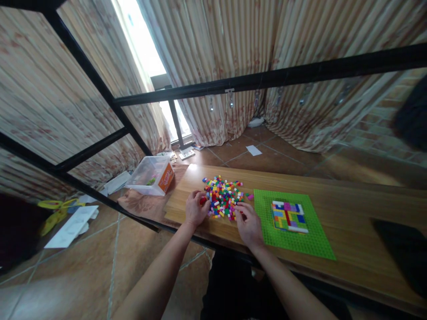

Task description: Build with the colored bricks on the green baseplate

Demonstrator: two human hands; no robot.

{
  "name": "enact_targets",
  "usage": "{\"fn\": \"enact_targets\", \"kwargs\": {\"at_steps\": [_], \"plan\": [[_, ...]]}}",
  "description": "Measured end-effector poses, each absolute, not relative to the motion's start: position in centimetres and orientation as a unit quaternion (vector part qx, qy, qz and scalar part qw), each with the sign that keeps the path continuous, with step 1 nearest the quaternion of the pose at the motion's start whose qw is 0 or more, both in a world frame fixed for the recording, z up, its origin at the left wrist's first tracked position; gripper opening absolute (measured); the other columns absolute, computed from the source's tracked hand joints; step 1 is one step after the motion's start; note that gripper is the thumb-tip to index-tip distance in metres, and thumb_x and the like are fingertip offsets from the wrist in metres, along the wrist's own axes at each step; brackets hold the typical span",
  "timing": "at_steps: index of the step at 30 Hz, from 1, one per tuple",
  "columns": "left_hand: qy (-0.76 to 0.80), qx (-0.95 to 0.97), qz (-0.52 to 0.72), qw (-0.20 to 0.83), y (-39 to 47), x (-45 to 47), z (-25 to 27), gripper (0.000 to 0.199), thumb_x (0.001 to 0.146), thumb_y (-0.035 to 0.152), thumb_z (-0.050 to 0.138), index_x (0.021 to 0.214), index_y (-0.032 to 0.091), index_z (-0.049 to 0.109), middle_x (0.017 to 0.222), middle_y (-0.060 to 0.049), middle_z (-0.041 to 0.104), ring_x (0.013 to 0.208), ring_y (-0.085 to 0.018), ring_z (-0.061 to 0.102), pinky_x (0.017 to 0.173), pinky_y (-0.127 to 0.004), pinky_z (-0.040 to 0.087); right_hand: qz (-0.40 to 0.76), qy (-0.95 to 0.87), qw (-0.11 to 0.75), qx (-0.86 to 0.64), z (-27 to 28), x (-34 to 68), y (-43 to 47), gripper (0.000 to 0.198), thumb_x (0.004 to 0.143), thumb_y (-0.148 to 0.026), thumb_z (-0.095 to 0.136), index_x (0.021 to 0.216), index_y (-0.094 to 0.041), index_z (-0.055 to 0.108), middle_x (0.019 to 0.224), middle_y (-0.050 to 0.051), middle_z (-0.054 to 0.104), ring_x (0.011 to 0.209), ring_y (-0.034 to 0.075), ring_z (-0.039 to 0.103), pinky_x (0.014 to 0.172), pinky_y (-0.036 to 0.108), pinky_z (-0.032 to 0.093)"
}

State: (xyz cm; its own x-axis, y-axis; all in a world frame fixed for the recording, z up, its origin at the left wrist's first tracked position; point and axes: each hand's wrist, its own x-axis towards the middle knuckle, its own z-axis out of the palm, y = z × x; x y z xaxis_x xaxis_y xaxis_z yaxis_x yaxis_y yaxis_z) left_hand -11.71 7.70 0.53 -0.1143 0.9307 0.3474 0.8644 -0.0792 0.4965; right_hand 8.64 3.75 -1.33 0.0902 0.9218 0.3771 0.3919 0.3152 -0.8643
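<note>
Plas. bricks (pixel 223 195), studded plas. baseplate (pixel 313 242), smooth wd. tabletop (pixel 347 213)

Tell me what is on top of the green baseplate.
On the baseplate sits a roughly rectangular build of bricks, with white, blue, red, yellow and purple showing. The part of the baseplate directly beneath it is covered and cannot be seen.

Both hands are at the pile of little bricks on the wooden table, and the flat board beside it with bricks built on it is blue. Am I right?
Almost! The flat board is green, not blue, as the head view shows. The left hand and right hand are indeed at the pile of little bricks on the wooden table.
</note>
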Motion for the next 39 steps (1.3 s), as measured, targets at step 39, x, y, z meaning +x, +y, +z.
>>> {"fn": "enact_targets", "kwargs": {"at_steps": [39], "plan": [[0.658,0.737,0.149,-0.036,9.6,-8.9,3.0,0.015,0.082,0.028,0.058,0.088,0.024,0.072,0.115,-0.004,0.066,0.103,-0.027,0.058,0.089,-0.043,0.043,0.250,-0.631,0.526,-0.513,-1.1,8.3,4.0,0.018,0.087,-0.018,0.049,0.084,-0.021,0.066,0.092,0.007,0.068,0.088,0.019,0.061,0.084,0.035,0.048]]}}
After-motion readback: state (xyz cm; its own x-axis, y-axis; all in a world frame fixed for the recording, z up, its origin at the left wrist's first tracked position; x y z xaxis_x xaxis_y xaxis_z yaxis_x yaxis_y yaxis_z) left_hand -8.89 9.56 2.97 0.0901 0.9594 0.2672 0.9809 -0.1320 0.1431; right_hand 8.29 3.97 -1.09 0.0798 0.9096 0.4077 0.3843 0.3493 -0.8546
